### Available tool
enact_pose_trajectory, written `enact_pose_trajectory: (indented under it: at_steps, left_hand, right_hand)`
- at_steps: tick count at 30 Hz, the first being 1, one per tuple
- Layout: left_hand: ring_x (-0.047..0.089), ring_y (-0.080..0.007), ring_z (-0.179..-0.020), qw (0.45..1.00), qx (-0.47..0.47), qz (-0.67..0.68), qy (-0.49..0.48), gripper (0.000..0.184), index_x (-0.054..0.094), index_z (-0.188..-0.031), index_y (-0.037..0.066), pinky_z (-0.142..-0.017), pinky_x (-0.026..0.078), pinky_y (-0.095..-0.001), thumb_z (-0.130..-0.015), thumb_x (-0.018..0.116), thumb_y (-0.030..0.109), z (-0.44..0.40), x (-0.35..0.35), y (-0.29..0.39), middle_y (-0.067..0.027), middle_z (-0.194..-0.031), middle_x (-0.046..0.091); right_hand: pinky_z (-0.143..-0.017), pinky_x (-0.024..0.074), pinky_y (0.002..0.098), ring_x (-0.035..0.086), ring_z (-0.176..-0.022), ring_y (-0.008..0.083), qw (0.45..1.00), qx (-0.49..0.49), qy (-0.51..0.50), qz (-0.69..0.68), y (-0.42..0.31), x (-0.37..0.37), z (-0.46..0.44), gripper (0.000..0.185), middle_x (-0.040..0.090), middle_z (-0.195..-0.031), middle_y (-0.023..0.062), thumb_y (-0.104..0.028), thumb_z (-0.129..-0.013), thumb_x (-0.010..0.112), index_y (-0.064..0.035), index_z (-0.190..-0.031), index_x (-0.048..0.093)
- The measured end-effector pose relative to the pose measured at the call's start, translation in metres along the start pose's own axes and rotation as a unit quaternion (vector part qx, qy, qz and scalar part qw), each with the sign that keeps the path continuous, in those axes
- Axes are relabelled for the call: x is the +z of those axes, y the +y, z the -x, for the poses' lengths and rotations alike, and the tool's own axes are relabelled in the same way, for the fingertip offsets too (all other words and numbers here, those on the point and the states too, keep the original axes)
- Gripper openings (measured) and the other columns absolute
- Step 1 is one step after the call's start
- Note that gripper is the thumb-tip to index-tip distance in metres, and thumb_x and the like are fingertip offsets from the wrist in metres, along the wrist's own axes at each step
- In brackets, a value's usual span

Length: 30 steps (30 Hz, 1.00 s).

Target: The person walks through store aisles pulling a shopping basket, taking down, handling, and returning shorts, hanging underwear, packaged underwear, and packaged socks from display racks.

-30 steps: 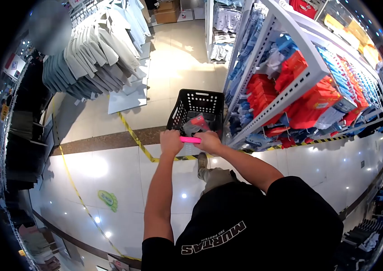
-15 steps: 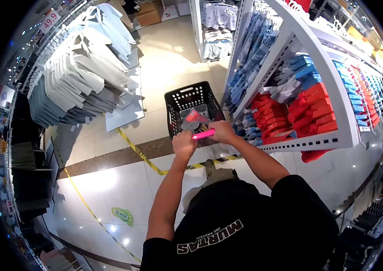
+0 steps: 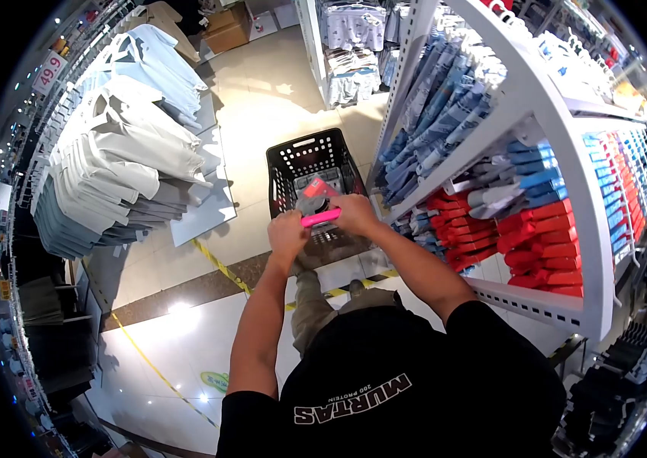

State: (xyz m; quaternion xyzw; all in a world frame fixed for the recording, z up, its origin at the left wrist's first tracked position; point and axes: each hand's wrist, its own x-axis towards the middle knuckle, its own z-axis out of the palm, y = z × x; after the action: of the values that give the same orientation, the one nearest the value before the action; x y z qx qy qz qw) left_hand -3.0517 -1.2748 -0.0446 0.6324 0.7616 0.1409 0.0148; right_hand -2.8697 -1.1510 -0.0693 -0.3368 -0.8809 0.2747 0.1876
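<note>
Left hand: fingers wrapped around left end of pink handle, grip closed. Right hand: likewise closed around right end; the handle's middle shows bare between the two. Handle sits at near edge of black basket; how it joins the basket cannot be told, hands cover the ends. Both arms reach forward, elbows nearly straight.

Basket: perforated walls, slot in far wall. Packet, part red, part grey, lies inside, tilted, toward near edge. Contents unclear.

Floor: pale tile. Brown strip passes near the basket's near edge; yellow-black tape runs across it. Left of basket, well apart: hanging shirts, cream, grey and light blue; sign above reads 49.9. Right of basket, near: white rack with blue clothes and red clothes. Carton at far edge of floor.
</note>
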Motion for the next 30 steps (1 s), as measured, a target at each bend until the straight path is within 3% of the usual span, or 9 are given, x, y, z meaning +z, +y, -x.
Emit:
enact_pose_trajectory:
  at_steps: [3, 15, 19, 26, 30]
  left_hand:
    - [0.067, -0.0316, -0.075, 0.999, -0.02, 0.025, -0.023, 0.021, 0.064, -0.076, 0.009, -0.068, 0.054, -0.0456, -0.073, 0.076, 0.026, -0.033, 0.0, -0.022, -0.0102, -0.076, 0.066]
    - [0.064, -0.0274, -0.077, 0.984, 0.161, 0.068, 0.036, 0.02, 0.06, -0.075, 0.011, -0.072, 0.049, -0.0419, -0.072, 0.075, 0.024, -0.186, 0.016, -0.132, -0.0071, -0.077, 0.062]
    - [0.064, -0.0256, -0.086, 0.981, 0.184, 0.062, 0.001, 0.012, 0.064, -0.077, 0.012, -0.082, 0.044, -0.0408, -0.072, 0.072, 0.019, -0.236, 0.018, -0.158, -0.0072, -0.083, 0.066]
    - [0.063, -0.0258, -0.089, 0.971, 0.231, 0.05, -0.04, 0.01, 0.067, -0.079, 0.012, -0.085, 0.043, -0.0405, -0.077, 0.07, 0.02, -0.321, 0.02, -0.176, -0.0075, -0.086, 0.066]
    - [0.061, -0.0244, -0.095, 0.965, 0.247, 0.035, -0.086, 0.011, 0.069, -0.086, 0.012, -0.088, 0.042, -0.0398, -0.079, 0.069, 0.02, -0.368, 0.029, -0.166, -0.0062, -0.09, 0.066]
  right_hand:
    - [-0.066, 0.0532, 0.0455, 0.068, -0.075, 0.0353, 1.0, 0.009, 0.013, -0.002, 0.0, 0.012, -0.028, 0.024, 0.069, -0.076, 0.0119, -0.032, -0.072, 0.08, -0.0133, -0.082, 0.07]
    - [-0.067, 0.0531, 0.0455, 0.068, -0.076, 0.0363, 0.986, 0.152, 0.067, 0.019, -0.01, 0.032, -0.16, 0.029, 0.069, -0.076, 0.0139, -0.03, -0.068, 0.083, -0.0106, -0.082, 0.068]
    - [-0.069, 0.0535, 0.0466, 0.069, -0.077, 0.037, 0.973, 0.21, 0.09, 0.023, -0.018, 0.042, -0.194, 0.027, 0.07, -0.078, 0.0148, -0.029, -0.069, 0.083, -0.0111, -0.083, 0.069]
    - [-0.069, 0.0539, 0.0474, 0.069, -0.076, 0.0378, 0.947, 0.292, 0.132, 0.038, -0.005, 0.056, -0.248, 0.027, 0.07, -0.077, 0.0158, -0.03, -0.07, 0.082, -0.0119, -0.085, 0.07]
    - [-0.067, 0.0541, 0.047, 0.069, -0.074, 0.0369, 0.942, 0.245, 0.227, 0.026, 0.011, 0.054, -0.268, 0.026, 0.069, -0.075, 0.0146, -0.03, -0.071, 0.081, -0.0113, -0.084, 0.07]
